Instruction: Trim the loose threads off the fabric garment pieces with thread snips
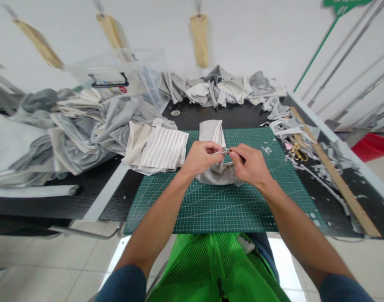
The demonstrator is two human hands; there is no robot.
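Note:
Over the green cutting mat point(229, 209), both of my hands meet at a grey cloth piece point(211, 130) with a pale edge. My left hand point(202, 157) is closed, its thumb and forefinger pinching the pale edge of the cloth. My right hand point(250, 163) is closed around a small dark-handled tool point(242, 159). Shiny metal point(225, 149) shows between the two hands, apparently its tip; the exact kind is too small to tell. The lower part of the cloth lies bunched on the mat beneath my fingers.
Striped folded cloths point(163, 149) overlap the mat's left edge. Heaped grey fabric point(85, 130) and a clear plastic bin point(116, 71) stand farther left. Scraps point(217, 88) line the back. At right lie gold-handled scissors point(299, 153), a wooden ruler point(339, 180) and trimmings.

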